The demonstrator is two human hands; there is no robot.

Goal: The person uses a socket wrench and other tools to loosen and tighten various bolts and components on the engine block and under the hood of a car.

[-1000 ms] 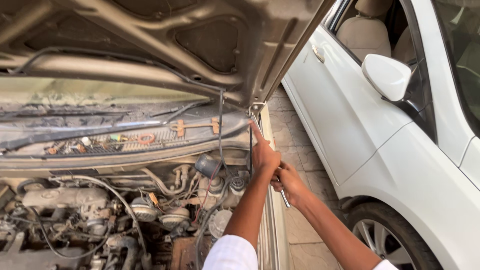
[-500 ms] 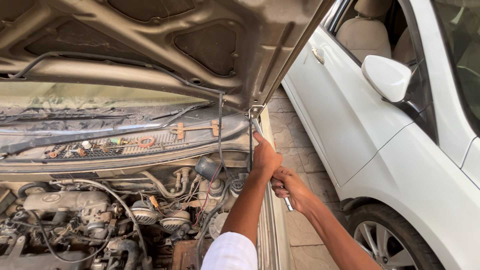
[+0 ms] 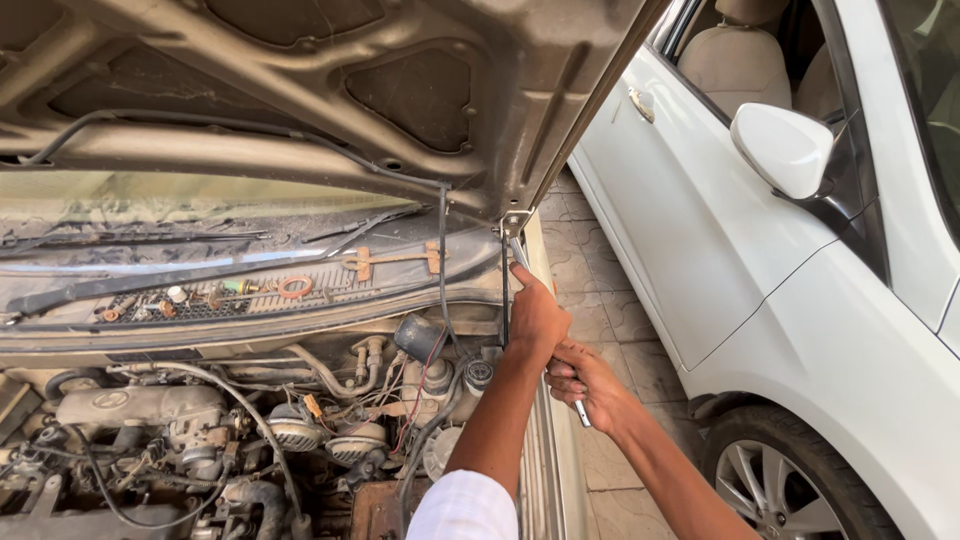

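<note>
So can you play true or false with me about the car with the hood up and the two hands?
1. The hood is up. True.
2. Both hands hold the thin metal rod that reaches up to the hood. True: the left hand grips it higher, the right hand lower.
3. The car next to it is red. False: it is white.
4. The white car's mirror is white too. True.
5. The engine is covered by a clean plastic lid. False: hoses, wires and dusty parts show openly.
6. The left hand rests on the white car's wheel. False: it is on the rod, apart from the wheel.
</note>
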